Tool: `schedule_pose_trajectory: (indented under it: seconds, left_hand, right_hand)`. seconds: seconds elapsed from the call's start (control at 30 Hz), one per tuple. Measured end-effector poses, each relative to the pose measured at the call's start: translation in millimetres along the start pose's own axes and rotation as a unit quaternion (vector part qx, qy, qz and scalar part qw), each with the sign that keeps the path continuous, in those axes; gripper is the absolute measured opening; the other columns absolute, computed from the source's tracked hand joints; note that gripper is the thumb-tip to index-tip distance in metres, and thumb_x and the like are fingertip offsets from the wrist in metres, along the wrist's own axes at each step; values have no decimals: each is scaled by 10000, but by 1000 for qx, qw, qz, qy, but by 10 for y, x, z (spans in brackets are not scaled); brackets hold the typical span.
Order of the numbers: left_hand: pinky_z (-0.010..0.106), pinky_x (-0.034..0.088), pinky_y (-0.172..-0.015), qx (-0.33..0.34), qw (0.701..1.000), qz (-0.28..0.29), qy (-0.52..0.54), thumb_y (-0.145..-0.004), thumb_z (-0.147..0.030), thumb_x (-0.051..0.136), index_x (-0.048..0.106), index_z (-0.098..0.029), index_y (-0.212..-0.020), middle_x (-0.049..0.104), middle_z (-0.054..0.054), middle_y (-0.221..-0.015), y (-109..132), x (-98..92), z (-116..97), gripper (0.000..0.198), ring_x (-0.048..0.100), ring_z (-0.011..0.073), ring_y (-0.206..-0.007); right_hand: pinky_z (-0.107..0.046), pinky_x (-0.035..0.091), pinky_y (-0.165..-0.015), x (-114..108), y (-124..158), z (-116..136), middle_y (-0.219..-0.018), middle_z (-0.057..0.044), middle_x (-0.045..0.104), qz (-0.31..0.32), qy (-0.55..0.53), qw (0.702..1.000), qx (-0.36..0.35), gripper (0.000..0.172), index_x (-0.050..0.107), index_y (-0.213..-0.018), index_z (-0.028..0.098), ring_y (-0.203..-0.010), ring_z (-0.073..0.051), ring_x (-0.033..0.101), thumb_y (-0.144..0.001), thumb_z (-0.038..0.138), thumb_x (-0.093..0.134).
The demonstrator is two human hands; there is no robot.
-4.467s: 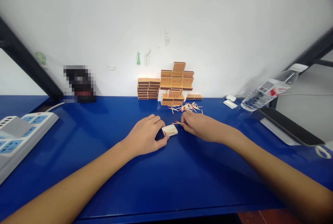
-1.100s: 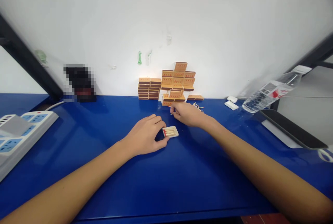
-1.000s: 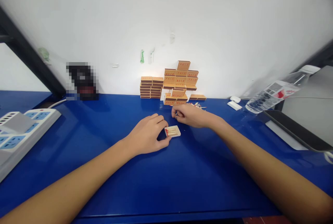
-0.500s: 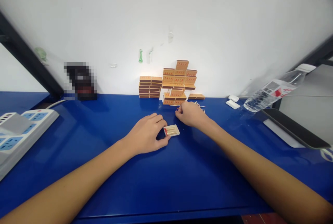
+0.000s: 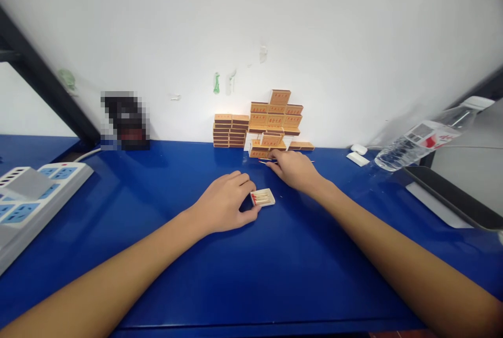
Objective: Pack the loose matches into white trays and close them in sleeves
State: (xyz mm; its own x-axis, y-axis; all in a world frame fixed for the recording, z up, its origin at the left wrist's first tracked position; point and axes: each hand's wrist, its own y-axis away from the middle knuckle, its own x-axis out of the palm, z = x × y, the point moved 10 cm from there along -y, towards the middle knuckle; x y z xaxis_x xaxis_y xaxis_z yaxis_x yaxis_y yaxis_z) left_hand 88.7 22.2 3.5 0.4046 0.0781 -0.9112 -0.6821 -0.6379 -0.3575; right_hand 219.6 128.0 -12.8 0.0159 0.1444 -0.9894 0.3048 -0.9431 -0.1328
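Observation:
My left hand [image 5: 230, 202] rests on the blue table with thumb and fingers closed on the left end of a small white matchbox tray [image 5: 271, 199]. Several red-tipped matches [image 5: 261, 198] lie inside it, their heads toward my hand. Farther back, my right hand [image 5: 294, 167] has its thumb and forefinger together around a thin match [image 5: 264, 162], whose red end points left. Other loose matches lie by that hand, mostly hidden behind it. Just beyond stands a stepped stack of yellow-orange matchboxes [image 5: 275, 119], with a lower stack of matchboxes [image 5: 230, 131] to its left.
A clear plastic bottle [image 5: 420, 141] leans at the right, near a white earphone case [image 5: 357, 157] and a black-topped object [image 5: 451, 196]. At the left sit a power strip [image 5: 58, 191] and a blurred dark object [image 5: 128, 123]. A white wall [image 5: 176, 39] rises behind.
The view has shifted slightly. My right hand has moved a little among the loose matches, its fingers now lower and flatter. My left hand still holds the tray in the same place.

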Motion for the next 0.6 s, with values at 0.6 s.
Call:
schedule_pose_trajectory:
  seconds: [0.6]
  left_hand:
    - [398, 544, -864, -6, 1000, -4, 3, -928, -345, 641, 662, -188, -992, 691, 68, -978, -7, -17, 9, 171, 641, 245, -929]
  right_hand:
    - [-269, 385, -688, 33, -34, 58, -987, -78, 753, 18, -162, 985, -52, 135, 654, -1018, 181, -841, -195, 668, -1031, 305, 602]
